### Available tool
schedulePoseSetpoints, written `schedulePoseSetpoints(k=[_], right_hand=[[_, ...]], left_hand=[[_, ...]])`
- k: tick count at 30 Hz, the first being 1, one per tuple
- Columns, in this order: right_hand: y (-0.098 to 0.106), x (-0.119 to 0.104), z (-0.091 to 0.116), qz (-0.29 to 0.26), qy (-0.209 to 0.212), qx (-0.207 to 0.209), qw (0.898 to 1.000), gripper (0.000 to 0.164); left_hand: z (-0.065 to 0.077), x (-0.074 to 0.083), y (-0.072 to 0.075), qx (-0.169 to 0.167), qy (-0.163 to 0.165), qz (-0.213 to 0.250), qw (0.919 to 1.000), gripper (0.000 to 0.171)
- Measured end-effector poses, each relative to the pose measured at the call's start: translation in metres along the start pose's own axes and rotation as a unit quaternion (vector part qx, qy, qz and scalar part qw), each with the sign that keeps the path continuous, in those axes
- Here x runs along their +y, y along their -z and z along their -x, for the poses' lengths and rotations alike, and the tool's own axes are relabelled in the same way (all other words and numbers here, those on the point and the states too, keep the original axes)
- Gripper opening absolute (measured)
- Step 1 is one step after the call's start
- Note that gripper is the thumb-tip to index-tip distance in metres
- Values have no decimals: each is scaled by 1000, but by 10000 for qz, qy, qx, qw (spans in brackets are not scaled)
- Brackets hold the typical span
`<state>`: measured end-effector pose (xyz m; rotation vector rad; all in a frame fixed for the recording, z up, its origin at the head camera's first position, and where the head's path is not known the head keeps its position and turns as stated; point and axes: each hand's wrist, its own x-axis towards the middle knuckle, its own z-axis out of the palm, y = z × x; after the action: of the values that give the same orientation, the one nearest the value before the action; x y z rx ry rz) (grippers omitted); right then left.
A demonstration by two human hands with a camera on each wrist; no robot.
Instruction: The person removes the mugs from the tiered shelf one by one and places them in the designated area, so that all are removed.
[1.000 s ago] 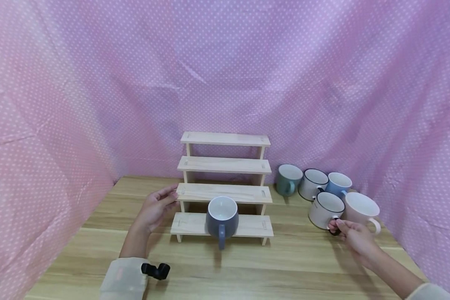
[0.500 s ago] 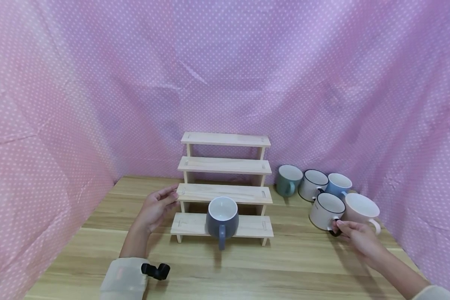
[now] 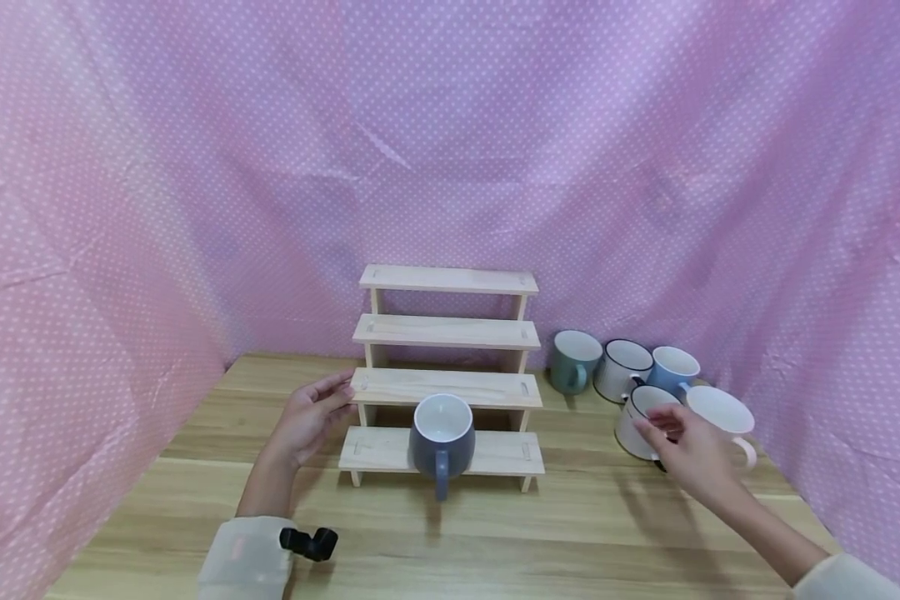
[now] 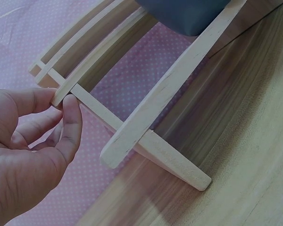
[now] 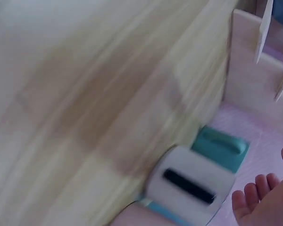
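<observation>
A four-step wooden shelf [image 3: 450, 330] stands in the middle of the table. My left hand [image 3: 307, 418] pinches the left end of its second board from the bottom, thumb and fingers meeting there in the left wrist view. On the lowest step sits a grey-blue mug [image 3: 442, 442], handle toward me. At the right, my right hand [image 3: 693, 457] hovers at a white mug [image 3: 630, 432] with a black rim, hiding most of its handle. In the right wrist view that hand's fingers [image 5: 251, 194] are loosely bent, apart from the mugs.
Beside the shelf's right side, a green mug [image 3: 572, 375], another black-rimmed white mug [image 3: 615, 379], a light blue mug [image 3: 671, 379] and a wide pale pink mug [image 3: 720, 412] stand close together. A pink dotted cloth [image 3: 450, 150] hangs behind the table.
My right hand has let go of the front white mug's black handle and moved up and leftward over its rim. The left hand keeps its hold on the shelf.
</observation>
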<state>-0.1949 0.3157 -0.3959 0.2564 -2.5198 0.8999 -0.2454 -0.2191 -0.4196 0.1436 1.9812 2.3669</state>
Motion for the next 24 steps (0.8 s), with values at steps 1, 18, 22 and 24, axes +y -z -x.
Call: schedulePoseSetpoints(k=[1, 18, 22, 24], right_hand=[[-4, -6, -2, -44, 192, -10, 9998, 23], [-79, -81, -4, -426, 2833, -732, 9553, 21], [-92, -93, 2, -691, 3002, -1072, 9453, 21], [-97, -99, 4, -855, 3089, -1211, 9395, 21]], left_hand=[[0, 0, 0, 4, -10, 7, 10000, 52], [2, -2, 2, 107, -30, 69, 9999, 52], [2, -1, 0, 36, -25, 66, 10000, 52], [2, -1, 0, 21, -35, 42, 10000, 52]])
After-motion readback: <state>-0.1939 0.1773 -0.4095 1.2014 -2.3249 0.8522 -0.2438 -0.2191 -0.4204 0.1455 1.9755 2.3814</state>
